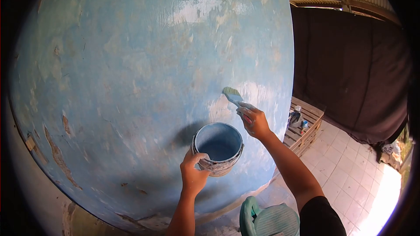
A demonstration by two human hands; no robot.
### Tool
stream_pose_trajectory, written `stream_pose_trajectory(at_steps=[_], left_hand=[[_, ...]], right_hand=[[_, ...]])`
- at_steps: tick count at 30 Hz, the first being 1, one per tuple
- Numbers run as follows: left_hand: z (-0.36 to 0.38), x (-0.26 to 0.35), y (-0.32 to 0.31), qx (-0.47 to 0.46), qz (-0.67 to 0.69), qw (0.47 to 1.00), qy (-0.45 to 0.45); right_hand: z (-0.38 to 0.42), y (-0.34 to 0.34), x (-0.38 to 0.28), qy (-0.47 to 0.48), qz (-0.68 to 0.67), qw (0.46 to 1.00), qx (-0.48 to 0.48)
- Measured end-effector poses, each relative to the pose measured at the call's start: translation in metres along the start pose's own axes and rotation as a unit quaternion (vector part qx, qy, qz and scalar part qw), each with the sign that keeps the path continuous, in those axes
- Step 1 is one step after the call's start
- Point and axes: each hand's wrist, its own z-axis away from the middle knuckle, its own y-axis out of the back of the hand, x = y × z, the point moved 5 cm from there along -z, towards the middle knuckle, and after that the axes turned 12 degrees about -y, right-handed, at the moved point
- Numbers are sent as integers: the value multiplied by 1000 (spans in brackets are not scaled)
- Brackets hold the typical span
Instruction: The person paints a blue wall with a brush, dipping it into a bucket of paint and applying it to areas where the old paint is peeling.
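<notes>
My right hand [253,120] is closed round the handle of a paintbrush [233,95], whose bristles lie against the blue wall [131,83]. White, wet-looking streaks shine on the wall around the bristles. Below and to the left, my left hand [194,170] grips a paint bucket [223,166] by its side, thumb hooked over the rim. The bucket's inside is coated blue and its outer wall is smeared with paint. Its shadow falls on the wall to its left.
A green plastic stool [275,220] stands at the bottom, close to my right arm. To the right, a wooden slatted pallet [313,120] carries small items on the tiled floor [345,161]. A dark cloth [350,70] hangs behind. Peeled patches [57,153] mark the wall's lower left.
</notes>
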Motion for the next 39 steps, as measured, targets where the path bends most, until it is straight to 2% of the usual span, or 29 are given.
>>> stream_pose_trajectory(at_steps=[1,3,4,6,7,12,14,16,19,20,24,26,29,32,36,39], left_hand=[[-1,-1,1,-8,-5,1000,-11],[-1,1,-1,-14,-8,1000,-15],[-3,4,-2,-6,-11,1000,-17],[-6,7,-5,1,-17,1000,-19],[-6,8,-8,7,-22,1000,-20],[-4,12,-19,18,-34,999,-25],[-1,12,-21,18,-41,999,-16],[0,8,-23,12,-57,998,-13],[0,8,-25,7,-81,997,-11],[-1,9,-25,8,-87,996,-16],[-4,12,-24,1,-101,995,-8],[-3,15,-25,-3,-102,995,-6],[2,18,-27,11,-111,994,11],[8,23,-31,20,-136,991,-1],[29,27,-36,21,-155,986,49],[38,30,-38,30,-161,985,51]], right_hand=[[5,2,2,1,3,1000,0],[14,2,3,12,30,995,-92],[11,6,2,12,31,995,-98],[-9,18,-1,18,19,996,-89],[-20,26,-5,44,3,997,-56],[-50,40,3,58,7,998,26],[-43,31,14,37,-4,999,5],[-23,17,16,59,14,998,-2],[-1,8,11,58,66,989,-116],[-4,10,11,58,60,989,-119],[-45,35,7,105,-25,994,-15],[-67,43,15,75,-27,996,24],[-71,36,26,58,-49,997,31],[-29,11,37,98,-21,995,-17],[39,-18,38,123,24,979,-158],[43,-15,29,133,-4,973,-190]])
